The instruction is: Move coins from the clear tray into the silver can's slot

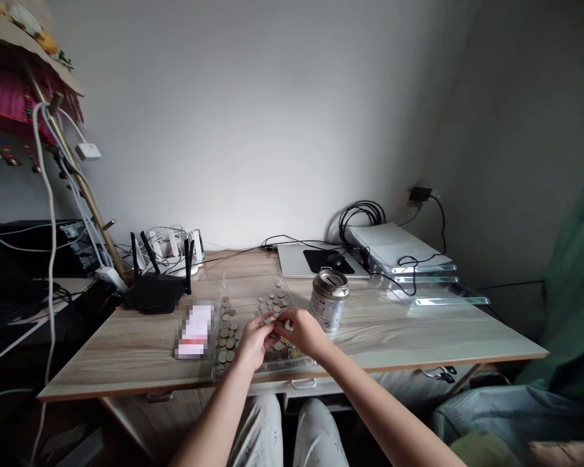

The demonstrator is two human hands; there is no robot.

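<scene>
Remote insp., L to R. Far L I log the router (158,295), then a blurred slab (194,329), poss. a phone, just beside the tray (246,292). Tray is clear-walled, near the front edge of the desk (418,338); coins (230,356) lie in it, loose and spread, L and R sides.

L hand (255,342): over the tray, fingers bent, tips meeting the R hand's. R hand (302,329): thumb and fingertips drawn together, prob. w/ a coin; too small to confirm, and I can't tell if L fingers grip anything.

Can (329,303), slotted lid on, stands upright just R of R hand.

Risks, my judgement: coin drops if the fingertip hold slips; can tips if R hand swings outward; coins spill if a forearm drags the tray over the front edge.
</scene>
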